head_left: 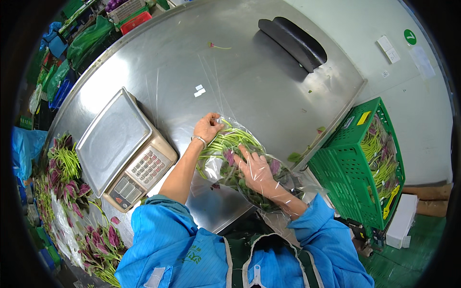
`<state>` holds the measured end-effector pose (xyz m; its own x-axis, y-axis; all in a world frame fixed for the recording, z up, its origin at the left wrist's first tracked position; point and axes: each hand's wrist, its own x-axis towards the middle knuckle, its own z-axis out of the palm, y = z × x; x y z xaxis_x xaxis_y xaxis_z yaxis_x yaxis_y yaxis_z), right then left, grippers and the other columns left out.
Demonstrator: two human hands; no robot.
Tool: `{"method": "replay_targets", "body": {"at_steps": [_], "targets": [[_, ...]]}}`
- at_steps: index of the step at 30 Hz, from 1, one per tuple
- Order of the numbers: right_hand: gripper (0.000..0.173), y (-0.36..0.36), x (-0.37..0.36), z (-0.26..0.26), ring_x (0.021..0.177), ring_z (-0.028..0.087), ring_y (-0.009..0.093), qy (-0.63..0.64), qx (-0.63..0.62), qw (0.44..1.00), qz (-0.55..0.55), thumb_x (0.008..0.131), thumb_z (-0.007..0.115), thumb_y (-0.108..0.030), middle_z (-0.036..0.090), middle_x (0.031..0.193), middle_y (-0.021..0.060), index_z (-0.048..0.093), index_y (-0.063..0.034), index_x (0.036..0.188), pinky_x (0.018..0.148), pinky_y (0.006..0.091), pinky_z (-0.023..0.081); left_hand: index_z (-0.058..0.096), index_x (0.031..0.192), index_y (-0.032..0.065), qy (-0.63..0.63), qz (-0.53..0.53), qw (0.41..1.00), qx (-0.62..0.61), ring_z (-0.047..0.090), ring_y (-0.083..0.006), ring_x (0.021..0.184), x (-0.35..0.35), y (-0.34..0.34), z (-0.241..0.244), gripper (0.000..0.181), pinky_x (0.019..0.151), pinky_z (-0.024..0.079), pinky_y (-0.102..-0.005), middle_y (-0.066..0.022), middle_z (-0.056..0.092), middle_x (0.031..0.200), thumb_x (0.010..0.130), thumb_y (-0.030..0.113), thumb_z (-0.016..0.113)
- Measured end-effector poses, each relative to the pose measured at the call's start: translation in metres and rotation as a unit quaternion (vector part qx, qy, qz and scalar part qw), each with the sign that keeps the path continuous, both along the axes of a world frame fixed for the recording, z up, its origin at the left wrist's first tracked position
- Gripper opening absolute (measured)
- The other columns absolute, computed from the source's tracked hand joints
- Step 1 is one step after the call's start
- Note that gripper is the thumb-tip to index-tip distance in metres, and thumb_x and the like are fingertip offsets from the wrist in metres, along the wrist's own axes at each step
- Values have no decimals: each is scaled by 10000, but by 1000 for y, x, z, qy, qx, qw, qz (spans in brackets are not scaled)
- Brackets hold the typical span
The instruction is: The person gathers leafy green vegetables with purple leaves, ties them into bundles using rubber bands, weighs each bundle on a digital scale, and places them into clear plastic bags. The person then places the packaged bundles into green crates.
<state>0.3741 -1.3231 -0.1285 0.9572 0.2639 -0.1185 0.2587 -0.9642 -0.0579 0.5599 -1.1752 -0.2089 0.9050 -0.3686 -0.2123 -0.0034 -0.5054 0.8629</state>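
A clear plastic bag (pixel 288 163) lies near the table's front edge with a bundle of red amaranth greens (pixel 236 140) inside. Curved green stems fill its far end; purple and green leaves lie towards me. My left hand (pixel 208 129), with a bangle at the wrist, pinches the bag at its far left corner by the stem ends. My right hand (pixel 256 172) reaches inside the bag, under the film, palm down on the greens with its fingers apart. Left of my left forearm stands a digital scale (pixel 115 138) with a bare metal pan.
Loose amaranth bunches (pixel 102 241) lie at the left. A green plastic crate (pixel 342 172) holding bagged greens stands at the right. On the steel table (pixel 248 82) are a black curved holder (pixel 293 43), small white labels (pixel 199 90) and a stem scrap (pixel 218 46).
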Motion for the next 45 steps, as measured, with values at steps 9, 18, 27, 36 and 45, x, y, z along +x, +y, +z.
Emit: {"method": "replay_targets", "body": {"at_steps": [9,18,27,36,45], "targets": [[656,4,15,-11,1082,502,342,13,146,980,-133,689,725,-198,367,1317,215,396,-18,1227,844,419,442,595,965,46,2,-12,999,-38,576,-156,639,5,3,-20,332,619,458,-291,-33,608,700,706,213,720],[202,1,8,-20,844,548,286,-88,126,988,9,722,551,-66,499,1184,114,556,-63,923,719,396,453,582,996,41,50,-13,995,-87,539,-115,614,7,6,-24,353,578,432,-273,-19,607,697,708,185,726],[532,3,22,-14,999,545,336,46,218,971,-88,709,607,-88,382,1358,120,430,-45,1209,843,399,443,552,1049,4,190,-42,957,-216,589,-111,712,1,18,5,289,656,472,-237,-51,635,769,780,42,651],[815,1,26,-32,966,566,370,15,245,969,14,717,660,-230,278,1426,137,227,-41,1381,784,417,487,550,1055,19,242,-63,926,-284,593,-106,751,-7,30,10,282,686,486,-227,-48,634,823,788,0,639],[732,28,34,-13,966,575,314,26,142,988,-47,709,592,-52,267,1427,98,321,-173,1378,775,395,502,554,1055,31,275,-105,918,-265,589,-92,724,-6,28,6,286,673,481,-211,-40,638,813,784,-5,639]]}}
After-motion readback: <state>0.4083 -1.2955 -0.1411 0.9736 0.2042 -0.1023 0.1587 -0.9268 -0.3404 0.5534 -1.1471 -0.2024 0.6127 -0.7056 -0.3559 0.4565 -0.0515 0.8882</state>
